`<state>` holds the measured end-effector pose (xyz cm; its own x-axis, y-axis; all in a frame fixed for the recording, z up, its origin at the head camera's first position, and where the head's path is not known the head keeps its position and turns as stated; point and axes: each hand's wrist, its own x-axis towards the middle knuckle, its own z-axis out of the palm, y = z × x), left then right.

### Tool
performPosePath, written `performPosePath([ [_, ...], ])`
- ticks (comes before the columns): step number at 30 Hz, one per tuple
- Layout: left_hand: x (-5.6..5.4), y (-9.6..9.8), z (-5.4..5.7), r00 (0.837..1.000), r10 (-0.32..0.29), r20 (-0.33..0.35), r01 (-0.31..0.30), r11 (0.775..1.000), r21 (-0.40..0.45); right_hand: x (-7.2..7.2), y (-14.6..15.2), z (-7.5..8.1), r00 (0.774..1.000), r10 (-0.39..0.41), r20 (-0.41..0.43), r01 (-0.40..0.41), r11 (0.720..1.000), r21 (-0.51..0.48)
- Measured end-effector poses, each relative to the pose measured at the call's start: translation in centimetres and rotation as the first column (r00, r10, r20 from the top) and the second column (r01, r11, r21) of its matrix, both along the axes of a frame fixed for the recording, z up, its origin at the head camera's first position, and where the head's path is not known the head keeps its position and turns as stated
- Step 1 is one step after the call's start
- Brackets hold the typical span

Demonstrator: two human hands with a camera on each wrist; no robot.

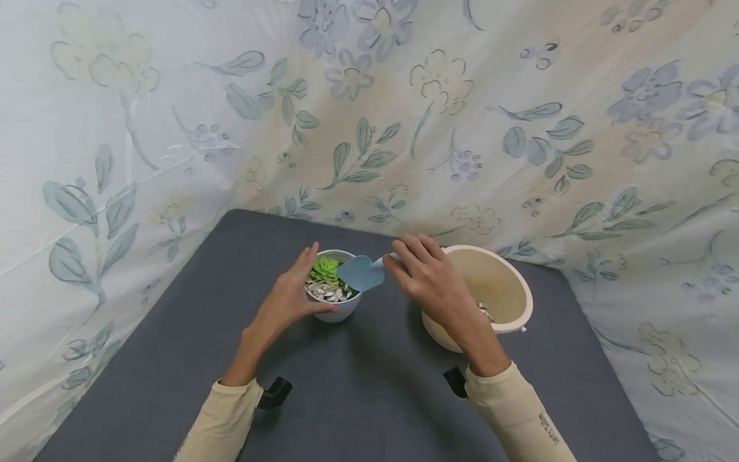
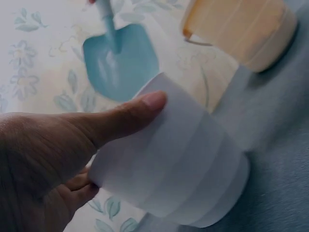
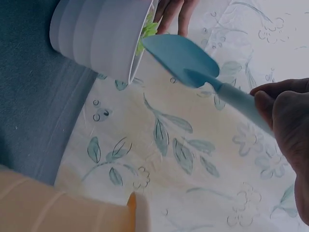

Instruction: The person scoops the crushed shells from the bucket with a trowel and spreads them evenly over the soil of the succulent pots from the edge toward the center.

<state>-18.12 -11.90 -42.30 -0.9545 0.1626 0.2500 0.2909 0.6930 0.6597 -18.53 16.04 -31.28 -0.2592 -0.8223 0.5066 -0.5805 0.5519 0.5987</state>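
Round back and sides, pale floral-printed cloth backdrop hanging. Below, flat dark grey bench carrying both containers. At right, round cream bucket standing, small pale pieces lying inside. Left hand gripping white ribbed round pot, thumb and fingers curving round opposite sides; right hand pinching handle of light-blue shovel. Pot standing on bench left of bucket; shovel blade tilting at pot's rim. Inside pot, bright green leafy rosette plant sitting beside greyish-white pebbles.

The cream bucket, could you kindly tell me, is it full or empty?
Neither: the head view shows some pale chips low inside the cream bucket.
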Motion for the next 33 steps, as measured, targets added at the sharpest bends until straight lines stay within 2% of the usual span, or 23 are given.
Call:
performPosePath([
  [2, -0.3, -0.5, 0.3, 0.998, -0.032, 0.047, 0.032, 0.999, 0.010, 0.2, 0.6, 0.0, 1.000, 0.011, -0.009, -0.011, 1.000, -0.029],
  [5, -1.1, -1.2, 0.7, 0.989, -0.109, 0.104, 0.107, 0.994, 0.023, 0.7, 2.3, -0.2, 0.999, 0.035, -0.004, -0.036, 0.987, -0.159],
  [9, -2.3, -2.1, 1.1, 0.966, -0.221, 0.137, 0.220, 0.975, 0.026, 1.3, 5.5, -0.3, 0.999, 0.034, 0.003, -0.031, 0.940, -0.341],
  [12, -2.8, -2.9, 1.4, 0.947, -0.284, 0.151, 0.284, 0.959, 0.028, 1.9, 7.9, -0.1, 1.000, -0.011, 0.027, 0.021, 0.918, -0.397],
  [19, -3.3, -3.9, 1.6, 0.907, -0.400, 0.133, 0.401, 0.916, 0.023, 3.3, 12.8, -0.2, 0.990, -0.104, 0.090, 0.134, 0.873, -0.470],
  [23, -4.0, -3.9, 1.9, 0.871, -0.465, 0.159, 0.467, 0.884, 0.028, 4.2, 15.0, -0.5, 0.981, -0.153, 0.120, 0.193, 0.849, -0.492],
  [26, -4.8, -4.0, 2.1, 0.837, -0.515, 0.186, 0.519, 0.854, 0.030, 4.7, 16.4, -0.8, 0.964, -0.211, 0.161, 0.263, 0.832, -0.489],
  [28, -5.0, -3.9, 2.3, 0.821, -0.539, 0.190, 0.546, 0.838, 0.018, 5.0, 17.4, -0.9, 0.951, -0.249, 0.183, 0.308, 0.815, -0.491],
  [30, -5.0, -3.4, 2.5, 0.817, -0.553, 0.164, 0.560, 0.829, 0.003, 5.1, 18.3, -1.0, 0.936, -0.290, 0.199, 0.351, 0.802, -0.484],
  [33, -4.4, -1.1, 3.1, 0.834, -0.547, 0.073, 0.550, 0.835, -0.018, 4.8, 19.6, -0.9, 0.910, -0.351, 0.219, 0.414, 0.789, -0.454],
])
